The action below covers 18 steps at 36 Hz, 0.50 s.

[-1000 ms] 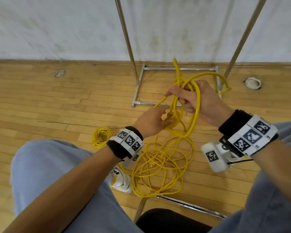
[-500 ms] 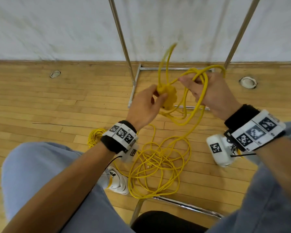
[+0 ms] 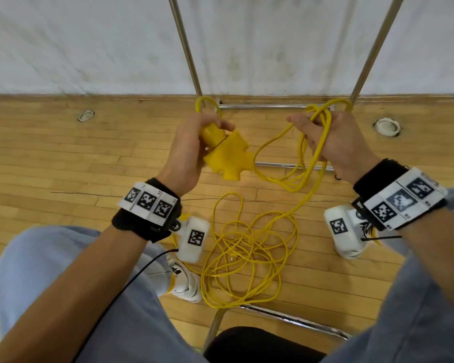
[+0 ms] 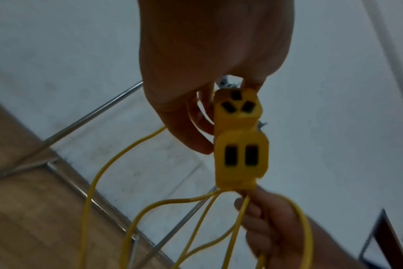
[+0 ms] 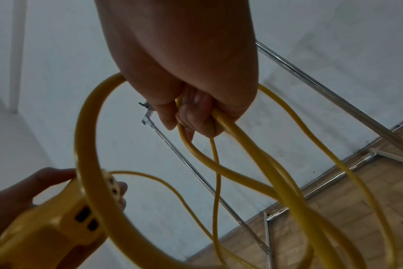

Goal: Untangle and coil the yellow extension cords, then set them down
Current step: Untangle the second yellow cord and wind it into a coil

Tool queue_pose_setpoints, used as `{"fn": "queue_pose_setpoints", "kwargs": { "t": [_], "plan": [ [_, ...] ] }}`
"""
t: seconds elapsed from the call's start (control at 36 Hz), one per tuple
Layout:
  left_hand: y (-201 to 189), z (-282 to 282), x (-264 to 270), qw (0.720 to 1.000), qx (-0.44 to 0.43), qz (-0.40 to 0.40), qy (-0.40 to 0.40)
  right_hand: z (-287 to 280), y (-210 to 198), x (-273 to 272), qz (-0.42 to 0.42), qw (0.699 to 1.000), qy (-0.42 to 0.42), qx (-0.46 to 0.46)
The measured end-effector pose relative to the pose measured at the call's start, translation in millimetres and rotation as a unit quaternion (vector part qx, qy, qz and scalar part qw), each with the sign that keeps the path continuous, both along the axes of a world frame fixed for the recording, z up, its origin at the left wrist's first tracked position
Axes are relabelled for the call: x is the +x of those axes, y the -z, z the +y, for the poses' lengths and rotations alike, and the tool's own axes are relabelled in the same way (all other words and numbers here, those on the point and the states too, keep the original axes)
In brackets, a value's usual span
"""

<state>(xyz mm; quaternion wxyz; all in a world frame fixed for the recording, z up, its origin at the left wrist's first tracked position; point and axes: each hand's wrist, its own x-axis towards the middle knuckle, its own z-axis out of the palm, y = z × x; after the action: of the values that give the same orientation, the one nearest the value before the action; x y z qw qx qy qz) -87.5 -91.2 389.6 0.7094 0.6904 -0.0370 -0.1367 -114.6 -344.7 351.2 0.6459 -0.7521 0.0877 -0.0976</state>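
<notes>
Mid-untangle, socket end pulled clear

Left hand (image 3: 186, 150) is gripping the socket (image 3: 227, 155), right hand (image 3: 333, 142) is clutching cord loops (image 3: 309, 153); the rest is sitting tangled on the floor (image 3: 63, 158). Next it probably needs loops fed through.

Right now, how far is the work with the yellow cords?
Early stage. Done: the socket block is pulled clear and held in the left hand. In hand: the right hand grips a few loops. Left: most cord is a loose tangle on the floor, not yet coiled, and nothing in hand is set down.
</notes>
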Motion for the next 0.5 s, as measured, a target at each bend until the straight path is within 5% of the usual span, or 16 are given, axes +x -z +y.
{"fn": "queue_pose_setpoints", "kwargs": {
  "t": [0.11,0.31,0.5],
  "plan": [
    [-15.4,10.5,1.1,0.996,-0.085,-0.010,0.004,-5.8,12.1,5.5,0.052,0.997,0.001,-0.065],
    [-33.4,24.9,-10.6,0.992,-0.060,-0.090,0.062,-3.9,41.7,7.4,0.157,0.957,-0.009,-0.244],
    [-48.1,35.0,-20.5,0.986,0.006,-0.131,0.106,-6.1,86.9,7.1,0.247,0.953,0.036,-0.172]
  ]
}}
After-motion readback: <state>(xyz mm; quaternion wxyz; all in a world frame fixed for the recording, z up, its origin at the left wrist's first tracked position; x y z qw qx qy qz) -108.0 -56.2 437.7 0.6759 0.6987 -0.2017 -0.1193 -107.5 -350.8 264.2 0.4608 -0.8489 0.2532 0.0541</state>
